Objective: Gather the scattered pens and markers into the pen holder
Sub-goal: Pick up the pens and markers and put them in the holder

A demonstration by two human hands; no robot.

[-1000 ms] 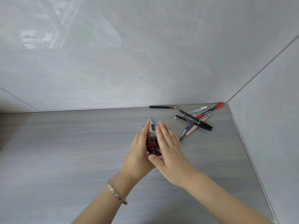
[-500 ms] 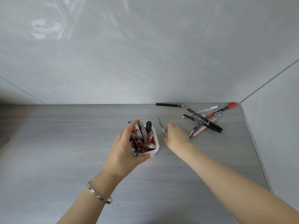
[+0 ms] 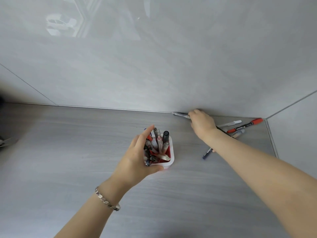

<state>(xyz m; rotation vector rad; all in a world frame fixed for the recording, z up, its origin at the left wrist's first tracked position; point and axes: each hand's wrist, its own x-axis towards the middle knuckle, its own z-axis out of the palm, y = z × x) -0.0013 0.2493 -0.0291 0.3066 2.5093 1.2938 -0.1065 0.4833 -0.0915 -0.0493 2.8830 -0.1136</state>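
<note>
A white pen holder with a red inside stands mid-table, filled with several pens and markers. My left hand grips its left side, index finger raised beside the pens. My right hand is stretched to the back wall, closed on a thin clear pen that sticks out to the left along the wall's foot. Loose on the table by the right corner lie a white marker, a red-capped marker and a blue pen. Other pens are partly hidden under my right forearm.
Glossy grey walls close the table at the back and on the right, meeting in a corner. The grey wood-grain table stretches left and toward me. A dark object sits at the far left edge.
My right hand has moved from beside the holder, back and right to the wall, still holding the thin pen. My left hand stays on the holder.
</note>
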